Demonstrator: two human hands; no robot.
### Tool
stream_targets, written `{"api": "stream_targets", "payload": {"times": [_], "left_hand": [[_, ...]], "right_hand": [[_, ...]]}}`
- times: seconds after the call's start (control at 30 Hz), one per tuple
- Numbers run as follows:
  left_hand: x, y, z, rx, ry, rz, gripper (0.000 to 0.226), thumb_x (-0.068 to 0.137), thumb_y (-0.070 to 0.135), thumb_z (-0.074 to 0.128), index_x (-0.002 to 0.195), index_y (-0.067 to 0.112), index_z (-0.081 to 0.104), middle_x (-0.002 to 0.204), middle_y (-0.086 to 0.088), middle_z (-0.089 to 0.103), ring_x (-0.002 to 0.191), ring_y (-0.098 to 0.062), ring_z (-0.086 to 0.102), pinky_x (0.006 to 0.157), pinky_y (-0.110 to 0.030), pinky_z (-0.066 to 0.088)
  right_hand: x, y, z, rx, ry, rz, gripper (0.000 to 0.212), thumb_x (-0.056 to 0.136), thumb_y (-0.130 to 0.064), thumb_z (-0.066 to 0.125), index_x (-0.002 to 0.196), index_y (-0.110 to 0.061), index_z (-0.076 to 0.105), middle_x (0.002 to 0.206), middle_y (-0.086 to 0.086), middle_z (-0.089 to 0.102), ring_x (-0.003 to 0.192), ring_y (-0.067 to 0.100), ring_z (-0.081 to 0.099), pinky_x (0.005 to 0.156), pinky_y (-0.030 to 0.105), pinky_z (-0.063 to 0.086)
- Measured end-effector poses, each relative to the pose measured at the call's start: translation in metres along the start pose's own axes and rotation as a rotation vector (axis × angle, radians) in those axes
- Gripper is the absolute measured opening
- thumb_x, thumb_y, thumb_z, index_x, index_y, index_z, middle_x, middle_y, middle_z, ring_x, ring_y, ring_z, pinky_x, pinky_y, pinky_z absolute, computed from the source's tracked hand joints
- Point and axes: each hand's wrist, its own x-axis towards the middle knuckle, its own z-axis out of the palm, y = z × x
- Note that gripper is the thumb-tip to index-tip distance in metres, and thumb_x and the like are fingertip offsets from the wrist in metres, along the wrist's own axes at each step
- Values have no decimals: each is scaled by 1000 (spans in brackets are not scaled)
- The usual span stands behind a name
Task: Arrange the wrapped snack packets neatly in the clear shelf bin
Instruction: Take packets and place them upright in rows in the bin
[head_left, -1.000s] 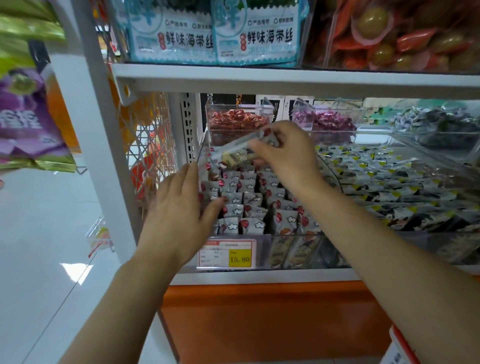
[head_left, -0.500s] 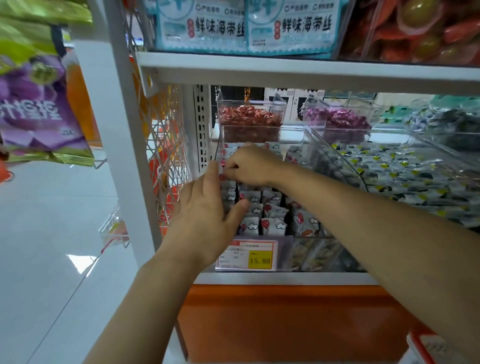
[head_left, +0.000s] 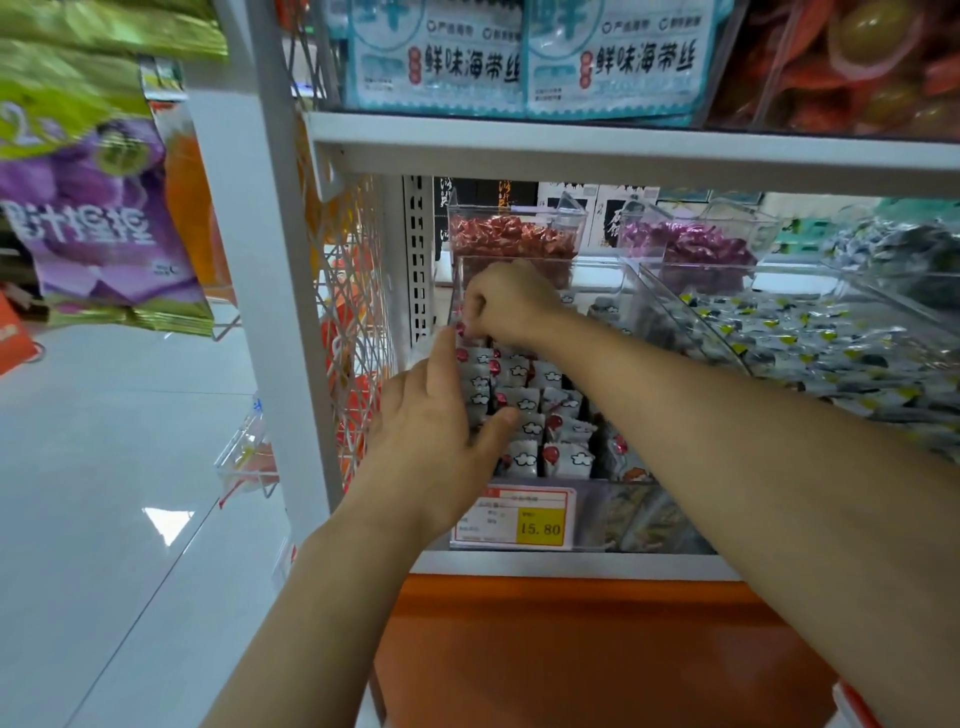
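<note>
The job looks mostly done. The front and middle of the bin hold packets standing upright in tidy rows, white faces with red marks all turned the same way. What seems left is the back left corner, where both hands work, and the strip along the right wall, which the right forearm hides and which looks darker and less regular.

The right hand reaches over the rows to the rear of the bin, its fingers curled down and pinched on packets in the back row. Exactly how many it grips cannot be told. The left hand lies with fingers straight and relaxed against the left column of packets, thumb spread onto a nearer row, holding nothing, apparently steadying the stack.

A price tag sits on the bin's front wall. Behind it stand two smaller clear tubs, one of red sweets and one of purple sweets. Just beside it on the right, a wider clear bin holds loose, jumbled packets with yellow marks. The shelf above carries blue-and-white bags.
</note>
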Motion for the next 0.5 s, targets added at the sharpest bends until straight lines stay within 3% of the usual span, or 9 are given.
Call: {"api": "stream_targets", "payload": {"times": [0.1, 0.23, 0.3, 0.4, 0.5], "left_hand": [[0, 2, -1, -5, 11, -4, 83, 88, 53, 44, 149, 26, -4, 151, -6, 26, 135, -17, 16, 109, -39, 18], [-2, 8, -5, 113, 74, -36, 76, 89, 54, 39, 149, 23, 5, 152, -5, 24, 137, -23, 18, 110, -44, 19], [-4, 13, -8, 195, 211, -5, 68, 91, 49, 41, 147, 19, 20, 150, -6, 28, 135, -25, 22, 108, -44, 21], [-6, 23, -13, 144, 408, 140, 48, 93, 33, 51, 136, 13, 44, 134, -8, 46, 122, -25, 35, 99, -29, 25], [-11, 34, -12, -48, 355, 181, 41, 94, 29, 50, 132, 14, 48, 118, 0, 49, 102, -13, 50, 87, -18, 33]], "right_hand": [[-11, -2, -19, 337, 126, 48, 5, 87, -9, 61, 89, -6, 65, 83, -3, 61, 74, 6, 54, 79, 26, 48], [-50, -1, -41, 580, 418, 85, 8, 91, -8, 56, 83, -11, 59, 90, 2, 60, 79, 13, 57, 70, 21, 49], [-75, 3, -49, 691, 510, 124, 14, 91, -5, 55, 80, -14, 53, 90, 3, 60, 66, 9, 60, 56, 18, 50], [-114, 12, -62, 827, 562, 174, 8, 92, -5, 53, 86, -9, 52, 88, 3, 61, 50, 4, 60, 49, 20, 52], [-148, 19, -68, 934, 544, 227, 9, 93, -6, 53, 85, -11, 54, 83, 3, 63, 56, 11, 65, 58, 28, 58]]}}
